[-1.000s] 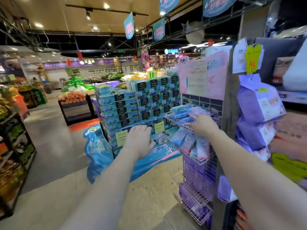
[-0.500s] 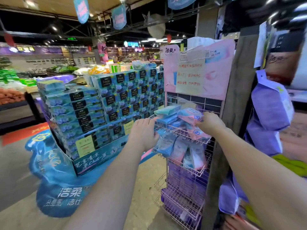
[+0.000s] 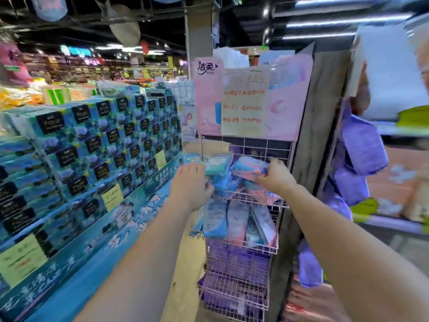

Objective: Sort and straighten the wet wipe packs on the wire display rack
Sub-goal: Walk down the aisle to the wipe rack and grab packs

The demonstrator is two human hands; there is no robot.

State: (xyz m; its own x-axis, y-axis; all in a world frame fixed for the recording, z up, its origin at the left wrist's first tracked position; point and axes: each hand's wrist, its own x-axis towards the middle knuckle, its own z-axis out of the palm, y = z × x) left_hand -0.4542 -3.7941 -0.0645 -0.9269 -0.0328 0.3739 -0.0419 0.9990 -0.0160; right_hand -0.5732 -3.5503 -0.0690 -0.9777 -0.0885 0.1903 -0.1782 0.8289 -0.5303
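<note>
A pink wire display rack (image 3: 274,203) stands against a wooden post, with several tiers. Its top basket holds a loose heap of wet wipe packs: a teal pack (image 3: 217,162) on the left and a pink and blue pack (image 3: 249,167) on the right. My right hand (image 3: 276,176) grips that pink and blue pack from its right end. My left hand (image 3: 191,185) rests on the blue packs at the basket's left edge, its fingers curled around them. The second tier holds upright blue and pink packs (image 3: 236,220). The lower tiers hold purple packs (image 3: 239,263).
A large stack of blue tissue boxes (image 3: 92,145) stands close on the left. A pink sign with a handwritten note (image 3: 245,101) tops the rack. Purple bags (image 3: 362,149) hang right of the wooden post (image 3: 315,126). Tiled floor (image 3: 183,263) lies between the stack and the rack.
The view has swung right and closer to the rack. My left hand moved from the tissue box display to the top basket's left edge. My right hand stayed on the top basket's packs.
</note>
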